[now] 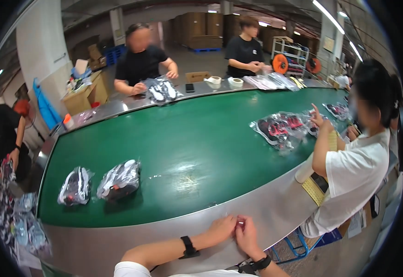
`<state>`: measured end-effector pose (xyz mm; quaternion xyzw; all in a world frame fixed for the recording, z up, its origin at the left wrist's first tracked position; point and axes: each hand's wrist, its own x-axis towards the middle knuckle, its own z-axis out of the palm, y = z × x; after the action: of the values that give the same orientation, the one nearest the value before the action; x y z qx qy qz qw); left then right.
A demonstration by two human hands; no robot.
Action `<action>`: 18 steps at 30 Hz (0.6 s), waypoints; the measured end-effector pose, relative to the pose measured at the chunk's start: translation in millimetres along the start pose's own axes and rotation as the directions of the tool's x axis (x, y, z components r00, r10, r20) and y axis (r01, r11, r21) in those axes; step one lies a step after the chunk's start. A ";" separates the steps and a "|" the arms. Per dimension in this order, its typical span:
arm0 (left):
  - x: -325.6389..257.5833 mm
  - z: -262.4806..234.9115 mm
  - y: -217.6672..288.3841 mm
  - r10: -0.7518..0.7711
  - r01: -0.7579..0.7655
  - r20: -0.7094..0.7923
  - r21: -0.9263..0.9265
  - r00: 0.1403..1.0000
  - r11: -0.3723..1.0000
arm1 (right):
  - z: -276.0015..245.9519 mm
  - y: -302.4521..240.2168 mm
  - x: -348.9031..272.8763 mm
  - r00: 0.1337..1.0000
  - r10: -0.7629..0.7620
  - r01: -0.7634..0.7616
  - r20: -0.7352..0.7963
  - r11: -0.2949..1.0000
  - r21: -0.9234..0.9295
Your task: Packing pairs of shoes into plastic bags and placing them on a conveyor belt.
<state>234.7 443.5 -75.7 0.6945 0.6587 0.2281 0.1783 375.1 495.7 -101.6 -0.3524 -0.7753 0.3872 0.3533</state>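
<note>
My left hand point(223, 228) and my right hand point(246, 236) meet above the metal ledge point(173, 231) at the near side of the green conveyor belt point(197, 138). The fingers of both are closed together around something small; a reddish, shiny bit shows between them, too small to name. On the belt to the left lie two clear bags of shoes: a dark pair with white soles point(75, 186) and a black-and-white pair with a red patch point(119, 179). Neither hand touches them.
Bagged black-and-red shoes point(280, 129) lie on the belt at right, near a person in white point(353, 161) seated close by. Across the belt, one person handles bagged shoes point(163, 91); another stands by plastic bags point(275, 81). Tape rolls point(235, 82) sit there. Bagged shoes point(28, 226) pile at far left.
</note>
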 end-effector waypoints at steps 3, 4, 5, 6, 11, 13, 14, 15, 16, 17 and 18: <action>-42.9 -5.4 -20.1 -0.071 0.039 -0.212 -0.151 0.975 0.988 | 32.1 -15.3 -8.5 0.989 0.017 -0.039 0.145 0.988 0.147; -54.4 -11.1 -26.4 -0.080 0.046 -0.232 -0.147 0.970 0.988 | 42.4 -25.8 -9.2 0.976 0.053 -0.117 0.212 0.947 0.300; -65.2 -16.9 -33.0 -0.280 0.206 -0.173 -0.354 0.944 0.912 | 49.4 -37.4 -7.3 0.973 0.029 -0.092 0.230 0.959 0.269; -81.5 -23.0 -37.9 -0.470 0.357 -0.083 -0.539 0.879 0.763 | 55.8 -60.9 -4.9 0.964 -0.002 -0.065 0.266 0.968 0.244; -137.0 -43.2 -36.8 -0.590 -0.122 0.103 -0.937 0.801 -0.329 | 107.7 -98.1 -3.7 0.845 -0.358 0.208 0.396 0.904 0.373; -160.4 -61.4 -29.1 -0.593 -0.225 0.019 -0.915 0.805 -0.336 | 126.4 -108.7 -8.3 0.785 -0.350 0.157 0.511 0.911 0.382; -177.0 -56.0 -35.3 -0.629 -0.267 0.006 -0.903 0.777 -0.338 | 135.8 -114.4 -12.0 0.740 -0.323 0.105 0.590 0.922 0.372; -194.5 -49.5 -46.7 -0.651 -0.276 0.001 -0.905 0.759 -0.323 | 146.1 -119.8 -16.4 0.698 -0.338 0.101 0.631 0.919 0.381; -210.6 -51.4 -49.0 -0.668 -0.280 -0.002 -0.909 0.745 -0.310 | 157.4 -125.4 -19.7 0.586 -0.402 0.094 0.704 0.896 0.433; -228.2 -52.6 -47.8 -0.727 -0.314 0.013 -0.897 0.687 -0.312 | 168.3 -132.7 -23.7 0.461 -0.461 0.074 0.759 0.872 0.484; -249.3 -56.0 -48.7 -0.772 -0.363 0.000 -0.882 0.636 -0.300 | 177.0 -148.8 -26.6 0.396 -0.477 0.054 0.784 0.865 0.499</action>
<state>156.2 195.5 -76.2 -0.0431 0.3471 0.8319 0.4308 202.5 344.5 -62.3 0.1156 -0.7936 0.5972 0.0145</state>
